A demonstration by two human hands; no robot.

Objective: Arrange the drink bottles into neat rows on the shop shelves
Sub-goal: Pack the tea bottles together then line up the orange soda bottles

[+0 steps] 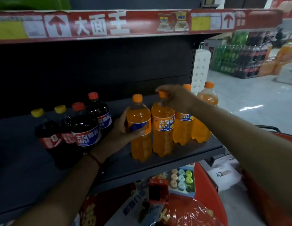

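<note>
Gripping the leftmost orange bottle [139,128] around its label, the left hand [120,132] has its fingers and thumb curled round the bottle's middle, while the right hand [176,98] reaches over from the right and pinches the neck and cap of the second orange bottle [162,128] just beside it. Both bottles stand upright and touching near the front edge of the dark shelf [158,167]. Two more orange bottles [182,129] stand behind and to the right, partly hidden by the right forearm. To the left on the same shelf stand four dark cola bottles [86,128], two with red caps and two with yellow caps, close together in a loose cluster. A red cord sits on the left wrist. Above runs a red shelf strip [99,25] with white characters.
</note>
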